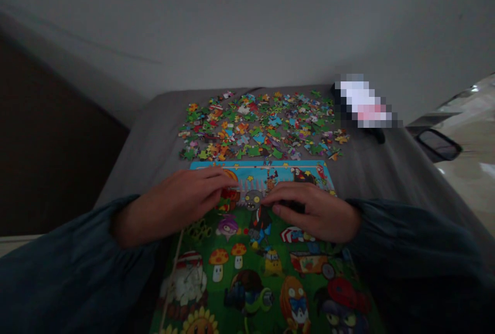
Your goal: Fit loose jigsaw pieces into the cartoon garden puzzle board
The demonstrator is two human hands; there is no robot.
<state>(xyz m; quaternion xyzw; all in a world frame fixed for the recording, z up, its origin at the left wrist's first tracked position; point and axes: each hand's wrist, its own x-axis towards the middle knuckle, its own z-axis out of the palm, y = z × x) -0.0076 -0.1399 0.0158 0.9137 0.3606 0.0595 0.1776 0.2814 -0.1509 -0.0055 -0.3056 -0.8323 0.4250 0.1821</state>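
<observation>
Head view. A puzzle board (266, 267) lies flat on a grey bed (371, 169), reaching from the near edge toward the middle. It looks thin, stiff and light, likely to flex if lifted by one corner; best taken at two opposite edges. Loose pieces (263, 125) are spread in a band just beyond it, toward the far edge: small, light card, easily scattered, best pinched singly at the rim.

Left hand (181, 205) rests palm down on the board's upper left, fingers loosely together, clamped on nothing visible. Right hand (315, 210) lies on the upper right, fingers curled over something dark; whether it grips cannot be told.
</observation>
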